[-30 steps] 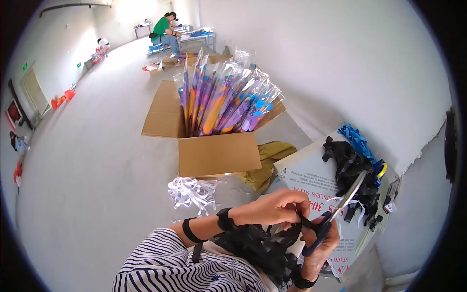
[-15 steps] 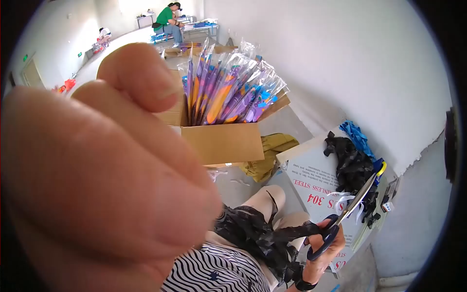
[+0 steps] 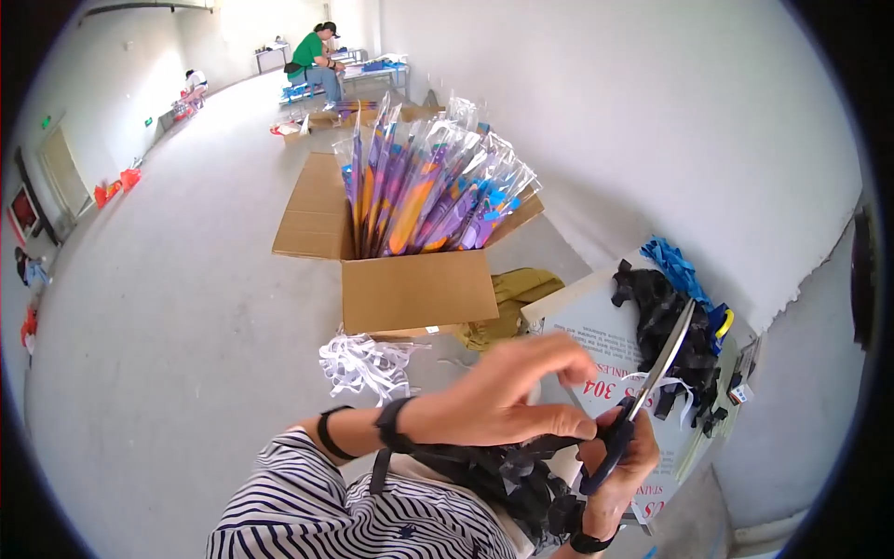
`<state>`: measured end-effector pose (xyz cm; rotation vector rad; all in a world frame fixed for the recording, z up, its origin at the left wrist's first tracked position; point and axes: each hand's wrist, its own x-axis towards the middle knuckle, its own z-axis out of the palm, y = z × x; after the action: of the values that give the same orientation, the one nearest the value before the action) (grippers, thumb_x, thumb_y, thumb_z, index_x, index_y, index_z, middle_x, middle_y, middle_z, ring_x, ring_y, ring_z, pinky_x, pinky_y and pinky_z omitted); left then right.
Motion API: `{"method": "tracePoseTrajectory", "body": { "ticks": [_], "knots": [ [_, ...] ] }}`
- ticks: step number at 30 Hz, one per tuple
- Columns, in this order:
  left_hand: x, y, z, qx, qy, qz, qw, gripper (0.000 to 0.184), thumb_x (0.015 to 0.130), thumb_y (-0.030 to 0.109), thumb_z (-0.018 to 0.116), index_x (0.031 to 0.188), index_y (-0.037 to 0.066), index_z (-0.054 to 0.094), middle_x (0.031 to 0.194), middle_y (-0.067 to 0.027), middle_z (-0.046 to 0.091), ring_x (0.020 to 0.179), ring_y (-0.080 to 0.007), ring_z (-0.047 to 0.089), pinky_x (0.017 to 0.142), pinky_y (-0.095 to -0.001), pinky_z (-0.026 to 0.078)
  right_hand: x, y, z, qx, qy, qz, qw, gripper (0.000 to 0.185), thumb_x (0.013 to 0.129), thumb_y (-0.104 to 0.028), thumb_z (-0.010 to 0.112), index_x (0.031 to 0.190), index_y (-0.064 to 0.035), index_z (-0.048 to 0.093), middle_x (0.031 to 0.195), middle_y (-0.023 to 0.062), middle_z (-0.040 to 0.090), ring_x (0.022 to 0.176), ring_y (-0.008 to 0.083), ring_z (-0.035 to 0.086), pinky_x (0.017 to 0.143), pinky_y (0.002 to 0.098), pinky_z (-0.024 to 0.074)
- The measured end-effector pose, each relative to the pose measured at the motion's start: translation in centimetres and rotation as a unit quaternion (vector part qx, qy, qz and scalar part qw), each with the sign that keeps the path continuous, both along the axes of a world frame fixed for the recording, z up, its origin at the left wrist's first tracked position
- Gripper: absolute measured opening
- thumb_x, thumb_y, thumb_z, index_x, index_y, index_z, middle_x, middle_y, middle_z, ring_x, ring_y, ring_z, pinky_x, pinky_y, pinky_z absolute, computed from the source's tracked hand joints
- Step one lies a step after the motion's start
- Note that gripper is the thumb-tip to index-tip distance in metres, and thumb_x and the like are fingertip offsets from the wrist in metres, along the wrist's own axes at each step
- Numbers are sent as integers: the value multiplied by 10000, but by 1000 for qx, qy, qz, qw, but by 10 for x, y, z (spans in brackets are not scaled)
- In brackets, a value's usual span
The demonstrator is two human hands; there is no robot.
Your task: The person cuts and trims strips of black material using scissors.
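My left hand [image 3: 517, 396] is slightly blurred, thumb and fingers spread apart, just left of the scissors and above the black strips [image 3: 521, 484] heaped on my lap. The scissors [image 3: 667, 361] have dark handles and long blades pointing up and right. My right hand [image 3: 626, 466] is wrapped round their handles. A dark strip runs from the lap toward the right hand; its end is hidden there. More black strips [image 3: 659, 315] lie on the grey printed board, beside a blue bundle [image 3: 674, 265].
An open cardboard box [image 3: 419, 291] holds several plastic-wrapped purple and orange items [image 3: 410, 200]. White strips [image 3: 365, 365] lie on the floor before it. Olive cloth [image 3: 515, 303] is beside the box. Far off, a person in green [image 3: 310, 58] sits at a table.
Half a second ago my left hand was raised close to the camera; now it is down beside the scissors with its fingers apart. A second ago it was pinching a black strip there.
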<state>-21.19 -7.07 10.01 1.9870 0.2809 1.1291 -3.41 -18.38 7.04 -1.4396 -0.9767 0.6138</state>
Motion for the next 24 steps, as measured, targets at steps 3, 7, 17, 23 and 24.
{"method": "tracePoseTrajectory", "body": {
  "ticks": [3, 7, 17, 23, 24],
  "knots": [
    [18, 0, -49, -254, 99, -138, 952, 387, 911, 313, 768, 1034, -24, 625, 919, -67, 651, 898, -128, 610, 736, -285, 467, 2, 11, 6, 23, -71, 2, 997, 245, 631, -20, 660, 866, 11, 595, 709, 21, 592, 645, 83, 529, 591, 229, 417],
    [16, 1, -63, -442, 70, -294, 844, 350, 910, 303, 777, 986, 5, 609, 873, 2, 584, 852, -53, 540, 701, -238, 423, 15, 19, -2, 40, -75, -9, 996, 250, 625, -23, 652, 864, 15, 591, 712, 23, 589, 650, 87, 530, 615, 231, 428],
    [25, 7, -81, -479, -42, -310, 820, 294, 889, 171, 778, 951, 69, 509, 891, 38, 514, 801, -54, 500, 703, -199, 383, 12, 22, -1, 23, -130, 18, 991, 220, 625, 0, 632, 841, 25, 598, 698, 48, 609, 661, 103, 549, 641, 248, 445],
    [20, -1, -63, -472, -91, -336, 810, 228, 895, 4, 688, 1071, 19, 545, 969, -30, 598, 851, -105, 595, 747, -225, 477, 16, 25, -5, 4, -109, 1, 994, 227, 651, -36, 633, 870, -6, 581, 750, 15, 609, 674, 94, 546, 659, 237, 443],
    [20, -3, -63, -472, -91, -336, 810, 228, 895, 4, 688, 1071, 19, 545, 969, -30, 598, 851, -105, 595, 747, -225, 477, 15, 28, -10, 38, -135, -8, 990, 210, 661, -27, 621, 865, -8, 579, 739, 12, 600, 661, 91, 540, 643, 235, 438]
  ]
}}
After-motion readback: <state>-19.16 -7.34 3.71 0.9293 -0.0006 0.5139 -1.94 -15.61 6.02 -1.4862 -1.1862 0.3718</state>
